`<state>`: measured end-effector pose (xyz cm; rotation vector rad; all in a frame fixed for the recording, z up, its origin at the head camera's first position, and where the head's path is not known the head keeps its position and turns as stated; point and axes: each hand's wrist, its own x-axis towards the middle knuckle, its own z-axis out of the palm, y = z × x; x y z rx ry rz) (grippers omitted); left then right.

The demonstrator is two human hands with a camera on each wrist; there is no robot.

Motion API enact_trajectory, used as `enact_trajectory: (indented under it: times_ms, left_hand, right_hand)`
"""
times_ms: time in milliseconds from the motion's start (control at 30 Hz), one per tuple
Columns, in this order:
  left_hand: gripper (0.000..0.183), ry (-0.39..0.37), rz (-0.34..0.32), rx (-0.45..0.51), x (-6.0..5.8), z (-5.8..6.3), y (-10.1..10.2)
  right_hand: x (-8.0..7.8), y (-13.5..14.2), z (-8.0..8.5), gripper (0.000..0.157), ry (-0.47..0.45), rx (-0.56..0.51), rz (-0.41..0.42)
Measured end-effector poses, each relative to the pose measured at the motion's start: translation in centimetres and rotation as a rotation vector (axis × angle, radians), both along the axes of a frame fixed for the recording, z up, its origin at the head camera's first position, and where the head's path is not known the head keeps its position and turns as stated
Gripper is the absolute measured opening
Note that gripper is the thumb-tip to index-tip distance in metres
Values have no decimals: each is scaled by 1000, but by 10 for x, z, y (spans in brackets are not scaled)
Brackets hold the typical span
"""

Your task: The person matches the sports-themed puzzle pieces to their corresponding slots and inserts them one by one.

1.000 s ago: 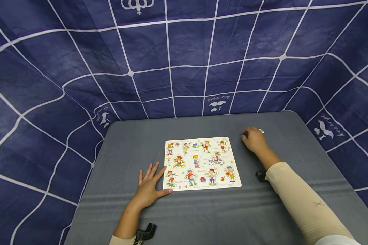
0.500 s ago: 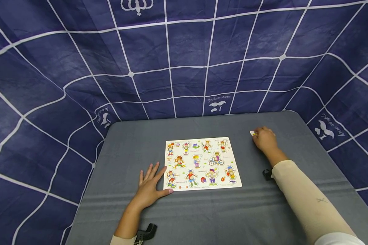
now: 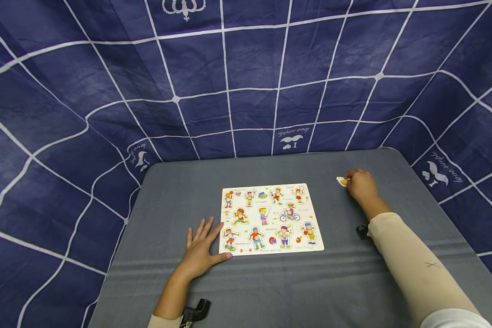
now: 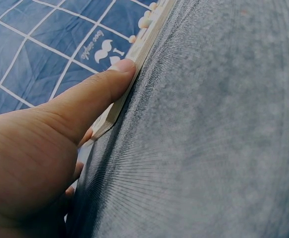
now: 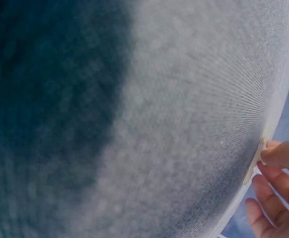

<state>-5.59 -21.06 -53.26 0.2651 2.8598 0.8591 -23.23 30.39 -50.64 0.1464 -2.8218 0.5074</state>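
Note:
A white puzzle board (image 3: 307, 216) with printed children playing sports lies flat on the table. My left hand (image 3: 197, 255) is spread against its left side, thumb resting on the near left corner. In the left wrist view, that thumb (image 4: 104, 89) presses the edge of the board (image 4: 143, 52), from which several small round knobs stand up. Right of the board's far corner, my right hand (image 3: 361, 186) pinches a small white puzzle piece (image 3: 341, 181) with a yellow picture. The right wrist view has the piece (image 5: 254, 163) edge-on, close to the cloth, at my fingertips (image 5: 268, 153).
Grey cloth (image 3: 270, 291) covers the table. A dark blue curtain with white grid lines (image 3: 254, 109) hangs behind it and along both sides. Black wrist devices (image 3: 197, 310) sit at both wrists.
My right hand has moved to the right. The puzzle piece showed beyond the knuckles at first; now it sticks out left of the fingertips. My left hand and the board have stayed put.

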Motion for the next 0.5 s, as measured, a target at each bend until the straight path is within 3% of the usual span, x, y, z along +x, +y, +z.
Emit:
enact_trajectory:
  times_ms: [500]
  left_hand:
    - [100,1,-2,-8,0,-1,0]
  right_hand:
    - [2,-2,1,14,-64,5,-15]
